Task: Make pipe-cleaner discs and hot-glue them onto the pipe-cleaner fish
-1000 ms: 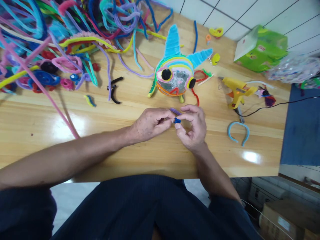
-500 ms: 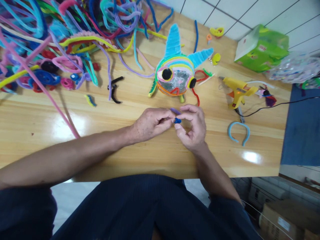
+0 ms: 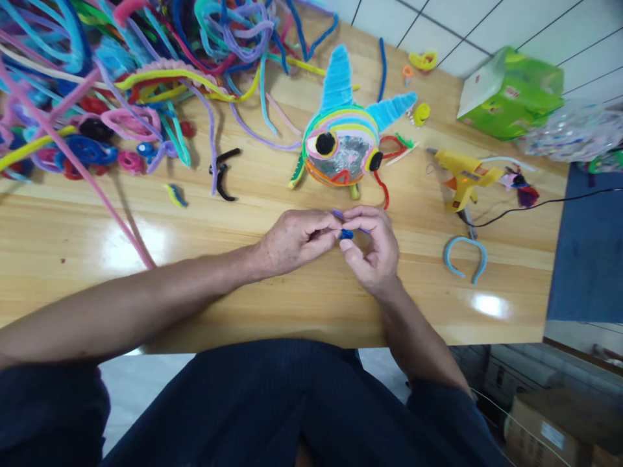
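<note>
The two hands meet over the desk point(image 3: 292, 311), fingertips nearly touching. The left hand point(image 3: 292, 243) has thumb and forefinger pinched together at one end of a small blue fuzzy piece point(image 3: 346, 234). The right hand point(image 3: 377, 250) is half curled, its thumb and forefinger slightly parted around that same piece, which sits between both sets of fingertips. A purple strip point(image 3: 337, 213) shows just behind the right fingers, partly hidden; whether they grip it, I cannot tell.

Taking the hands as centre and 12 o'clock as straight ahead, a colourful round figure point(image 3: 350, 162) stands near at 12, with two light-blue ears point(image 3: 338, 81) and black-centred eyes. A red strip point(image 3: 384, 191) curves beside it at 1 o'clock.

At 2 o'clock lies a yellow glue gun point(image 3: 464, 178); at 3, an open light-blue loop point(image 3: 464, 239). Black bent pieces point(image 3: 222, 181) lie at 10, with a small yellow-and-blue piece point(image 3: 176, 196) farther out, between 9 and 10.

Farther off, a tangled heap of fuzzy stems point(image 3: 117, 57) spreads at 10 o'clock, and a green box point(image 3: 511, 97) stands between 1 and 2, beside a clear plastic bag point(image 3: 574, 136).
</note>
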A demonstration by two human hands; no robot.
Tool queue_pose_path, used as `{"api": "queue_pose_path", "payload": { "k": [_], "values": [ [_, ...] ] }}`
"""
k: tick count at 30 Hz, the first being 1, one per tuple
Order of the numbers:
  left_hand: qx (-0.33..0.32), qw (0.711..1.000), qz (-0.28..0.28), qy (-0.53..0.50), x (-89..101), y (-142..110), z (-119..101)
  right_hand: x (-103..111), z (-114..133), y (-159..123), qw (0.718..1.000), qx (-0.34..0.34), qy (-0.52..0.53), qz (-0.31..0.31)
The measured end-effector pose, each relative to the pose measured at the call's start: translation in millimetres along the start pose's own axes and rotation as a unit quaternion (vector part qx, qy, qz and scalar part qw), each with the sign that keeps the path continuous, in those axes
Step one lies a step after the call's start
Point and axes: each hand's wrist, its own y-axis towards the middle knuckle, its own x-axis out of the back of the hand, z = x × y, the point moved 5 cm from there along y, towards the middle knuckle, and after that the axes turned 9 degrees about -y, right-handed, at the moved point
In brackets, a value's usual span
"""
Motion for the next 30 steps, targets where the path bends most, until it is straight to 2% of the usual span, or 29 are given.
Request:
{"api": "queue_pose_path", "payload": {
  "k": [30],
  "values": [
    [-0.011, 1.0, -0.01, 0.003, 0.6, -0.5, -0.2, -9.0, -15.3, -7.1, 0.992, -0.097, 0.086, -0.001]
  ]
}}
